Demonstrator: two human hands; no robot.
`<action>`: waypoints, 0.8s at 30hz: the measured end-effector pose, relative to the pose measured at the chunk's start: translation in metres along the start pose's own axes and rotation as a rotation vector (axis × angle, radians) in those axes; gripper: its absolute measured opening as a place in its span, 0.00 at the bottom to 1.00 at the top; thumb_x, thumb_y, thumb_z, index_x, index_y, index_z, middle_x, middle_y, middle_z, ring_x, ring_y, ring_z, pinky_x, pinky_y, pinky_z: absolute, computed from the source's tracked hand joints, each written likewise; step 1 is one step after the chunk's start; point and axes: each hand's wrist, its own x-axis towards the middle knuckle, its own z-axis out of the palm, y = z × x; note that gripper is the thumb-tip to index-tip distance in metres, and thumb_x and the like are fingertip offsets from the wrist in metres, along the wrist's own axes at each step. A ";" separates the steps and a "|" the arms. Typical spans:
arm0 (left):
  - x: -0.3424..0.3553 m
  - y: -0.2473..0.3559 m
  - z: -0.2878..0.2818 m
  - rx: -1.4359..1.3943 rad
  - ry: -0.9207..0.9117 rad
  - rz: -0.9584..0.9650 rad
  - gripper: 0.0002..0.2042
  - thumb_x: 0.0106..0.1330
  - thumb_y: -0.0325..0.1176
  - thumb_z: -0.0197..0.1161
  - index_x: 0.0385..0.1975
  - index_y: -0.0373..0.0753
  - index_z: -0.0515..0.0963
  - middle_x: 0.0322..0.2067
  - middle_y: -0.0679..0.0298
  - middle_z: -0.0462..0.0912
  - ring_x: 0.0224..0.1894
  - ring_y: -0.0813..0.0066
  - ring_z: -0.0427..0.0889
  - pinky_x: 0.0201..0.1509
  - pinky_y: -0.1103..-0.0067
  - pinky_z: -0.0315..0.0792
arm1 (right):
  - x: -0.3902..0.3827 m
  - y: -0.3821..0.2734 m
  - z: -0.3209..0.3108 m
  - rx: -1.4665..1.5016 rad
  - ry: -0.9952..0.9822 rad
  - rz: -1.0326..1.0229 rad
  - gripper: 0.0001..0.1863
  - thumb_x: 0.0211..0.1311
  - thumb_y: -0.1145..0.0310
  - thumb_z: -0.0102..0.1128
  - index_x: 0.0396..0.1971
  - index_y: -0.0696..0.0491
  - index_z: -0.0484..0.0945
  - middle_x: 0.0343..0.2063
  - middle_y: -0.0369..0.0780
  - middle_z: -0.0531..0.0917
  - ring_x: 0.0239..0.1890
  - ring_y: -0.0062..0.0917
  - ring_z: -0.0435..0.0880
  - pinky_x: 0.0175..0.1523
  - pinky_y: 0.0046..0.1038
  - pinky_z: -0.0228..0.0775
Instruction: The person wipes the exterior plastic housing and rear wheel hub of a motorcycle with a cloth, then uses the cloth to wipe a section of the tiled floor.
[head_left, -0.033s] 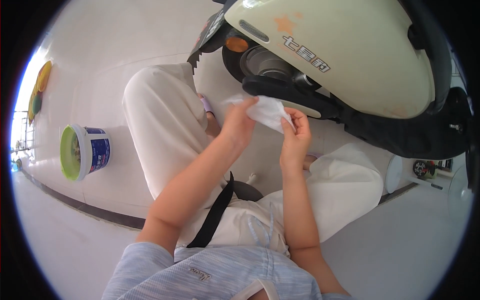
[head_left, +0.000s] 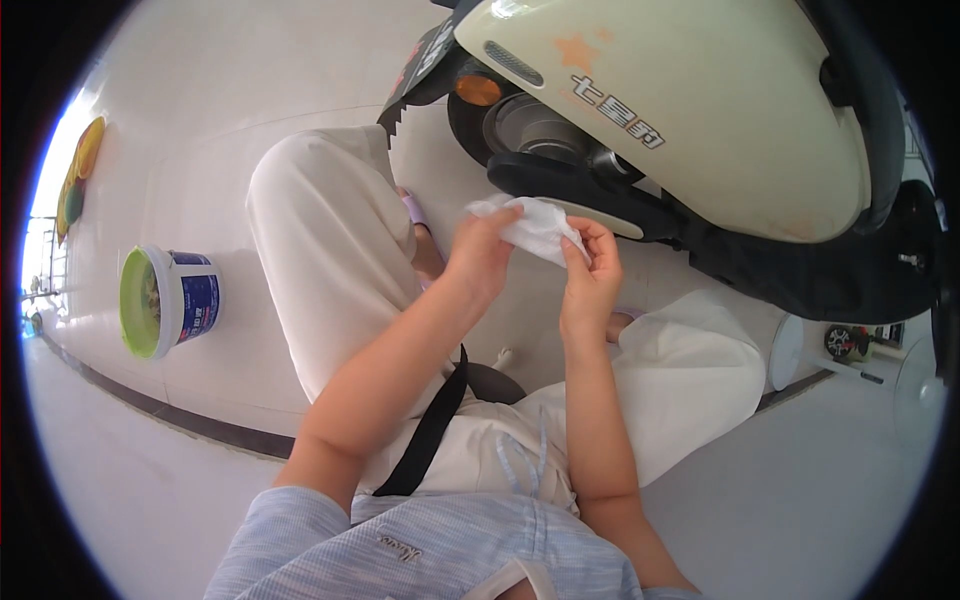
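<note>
Between my two hands is a thin white tissue [head_left: 541, 230], crumpled and stretched out in front of me. My left hand [head_left: 482, 251] grips its left end, the thumb pressed on top. At the other end, the thumb and fingers of my right hand [head_left: 590, 262] pinch the corner. Just beyond the tissue stands a cream and black scooter [head_left: 690, 110]. Its black footrest [head_left: 560, 178] lies closest to my fingers, and a wheel [head_left: 535, 130] shows behind that. The tissue appears apart from the scooter.
A white tub [head_left: 190, 303] with a green rim stands on the tiled floor [head_left: 200, 130] to my left. Yellow and green items [head_left: 78, 185] lie at the far left. A white round-topped stand [head_left: 787, 350] is at the right. My knees are spread on either side.
The left end of the tissue and my left hand have shifted very slightly. Both hands keep their hold, and the view has moved a little.
</note>
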 end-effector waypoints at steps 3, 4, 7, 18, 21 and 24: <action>0.002 0.001 -0.006 0.336 0.141 0.144 0.06 0.59 0.30 0.60 0.34 0.38 0.74 0.32 0.67 0.79 0.32 0.80 0.75 0.37 0.81 0.68 | 0.006 -0.009 0.003 -0.088 -0.029 -0.112 0.11 0.58 0.82 0.51 0.42 0.59 0.73 0.38 0.37 0.77 0.41 0.17 0.74 0.47 0.18 0.65; 0.002 0.005 -0.001 0.327 0.146 0.149 0.06 0.59 0.30 0.60 0.34 0.38 0.74 0.32 0.67 0.79 0.32 0.80 0.75 0.37 0.81 0.68 | 0.010 -0.013 0.001 -0.091 -0.040 -0.113 0.11 0.58 0.82 0.51 0.42 0.59 0.73 0.38 0.37 0.77 0.41 0.17 0.74 0.47 0.18 0.65; 0.007 0.023 0.017 0.386 -0.034 0.401 0.06 0.59 0.31 0.61 0.34 0.39 0.74 0.28 0.71 0.79 0.30 0.83 0.76 0.28 0.84 0.68 | 0.022 -0.029 0.004 -0.260 -0.023 -0.251 0.12 0.58 0.81 0.52 0.42 0.58 0.72 0.37 0.37 0.77 0.37 0.19 0.76 0.44 0.20 0.68; 0.103 0.082 0.054 0.186 0.147 1.106 0.35 0.52 0.26 0.67 0.58 0.36 0.53 0.53 0.53 0.65 0.51 0.64 0.71 0.49 0.74 0.71 | 0.077 -0.085 0.059 -0.700 -0.303 -0.843 0.17 0.53 0.81 0.57 0.44 0.56 0.72 0.40 0.43 0.78 0.39 0.34 0.79 0.40 0.29 0.72; 0.111 0.080 0.056 0.474 0.522 1.177 0.42 0.46 0.30 0.71 0.59 0.37 0.51 0.55 0.51 0.59 0.55 0.59 0.66 0.56 0.69 0.65 | 0.087 -0.112 0.030 -0.889 -0.282 -1.072 0.17 0.52 0.82 0.56 0.44 0.57 0.73 0.43 0.45 0.78 0.44 0.38 0.77 0.50 0.33 0.68; 0.115 0.078 0.060 0.676 0.832 1.269 0.48 0.37 0.36 0.75 0.59 0.39 0.52 0.57 0.50 0.55 0.58 0.54 0.60 0.61 0.64 0.55 | 0.111 -0.141 -0.022 -1.240 -0.031 -1.273 0.17 0.56 0.76 0.55 0.47 0.57 0.72 0.48 0.46 0.75 0.51 0.40 0.73 0.55 0.38 0.62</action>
